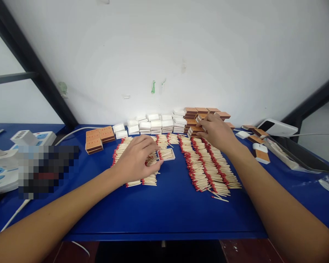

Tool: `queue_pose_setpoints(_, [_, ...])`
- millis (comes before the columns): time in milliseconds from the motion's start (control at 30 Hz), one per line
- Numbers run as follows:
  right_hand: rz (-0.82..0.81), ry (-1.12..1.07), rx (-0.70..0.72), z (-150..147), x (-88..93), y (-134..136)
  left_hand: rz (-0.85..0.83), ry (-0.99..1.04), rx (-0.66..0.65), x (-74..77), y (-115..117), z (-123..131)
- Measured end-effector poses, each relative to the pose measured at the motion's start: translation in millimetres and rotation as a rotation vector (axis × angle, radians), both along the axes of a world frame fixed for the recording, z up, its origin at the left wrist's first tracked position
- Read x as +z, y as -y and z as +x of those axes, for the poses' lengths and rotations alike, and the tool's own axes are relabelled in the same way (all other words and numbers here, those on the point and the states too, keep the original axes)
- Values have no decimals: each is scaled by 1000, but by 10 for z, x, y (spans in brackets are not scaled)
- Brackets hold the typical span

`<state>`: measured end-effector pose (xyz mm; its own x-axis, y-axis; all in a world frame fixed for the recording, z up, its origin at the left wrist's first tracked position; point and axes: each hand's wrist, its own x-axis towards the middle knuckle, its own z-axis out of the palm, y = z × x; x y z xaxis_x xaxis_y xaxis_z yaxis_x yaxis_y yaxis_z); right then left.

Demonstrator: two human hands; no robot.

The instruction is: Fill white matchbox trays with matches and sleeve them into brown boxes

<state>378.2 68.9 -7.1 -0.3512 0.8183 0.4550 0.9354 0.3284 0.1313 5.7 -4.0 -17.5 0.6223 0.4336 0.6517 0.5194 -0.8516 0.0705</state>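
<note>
A small white matchbox tray (168, 155) filled with red-headed matches lies on the blue table. My left hand (137, 157) is over the left pile of matches, its thumb and fingertips closed around the tray's left end. At the back, my right hand (218, 129) reaches into the stack of orange-brown matchbox sleeves (190, 122). Its thumb and fingers close on a matchbox sleeve (194, 130) at the front of the stack. Part of that sleeve is hidden by the fingers. Rows of loose matches (204, 164) lie between my arms.
White matchbox trays (153, 124) are stacked along the wall. Orange matchboxes (94, 140) stand at the left, near a power strip (44, 140) with cables. More boxes (261, 155), a white device (279, 127) and a dark tray (307, 153) are at the right.
</note>
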Motion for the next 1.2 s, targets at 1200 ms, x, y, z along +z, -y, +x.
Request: queue_pose_setpoints(1200, [-515,-285,320,-856,232,628,-95,-47,178,97,-127,-85])
